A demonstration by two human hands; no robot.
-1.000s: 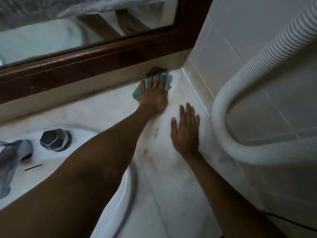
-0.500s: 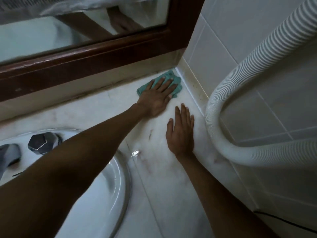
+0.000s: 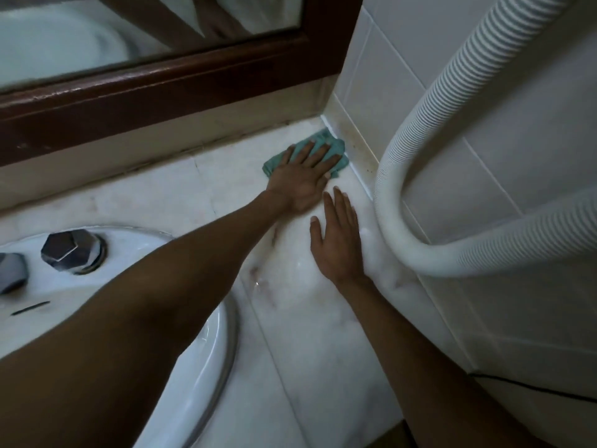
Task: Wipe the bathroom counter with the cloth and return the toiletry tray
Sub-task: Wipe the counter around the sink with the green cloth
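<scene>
While the left hand lies flat with its fingers spread, pressing the teal cloth down onto the worktop rather than closing around it, the cloth sits bunched in the worktop's far right corner, where the backsplash under the mirror meets the tiled side wall, and its folds show past the fingertips and at the thumb side. The right hand rests palm down on the bare marble just nearer than the left, fingers together and extended, grasping nothing, its little-finger side near the worktop's right edge. Both forearms are bare. A white ribbed hose curves down along the tiled wall at the right edge and bends away to the right just beside that hand. At the worktop's left side a white basin is set in, crossed by the left forearm, with a dark faceted tap knob on its far rim and part of a metal faucet at the picture's left border. A dark wooden mirror frame runs along the far edge. No brand, label or writing can be read anywhere. The toiletry tray is out of view.
</scene>
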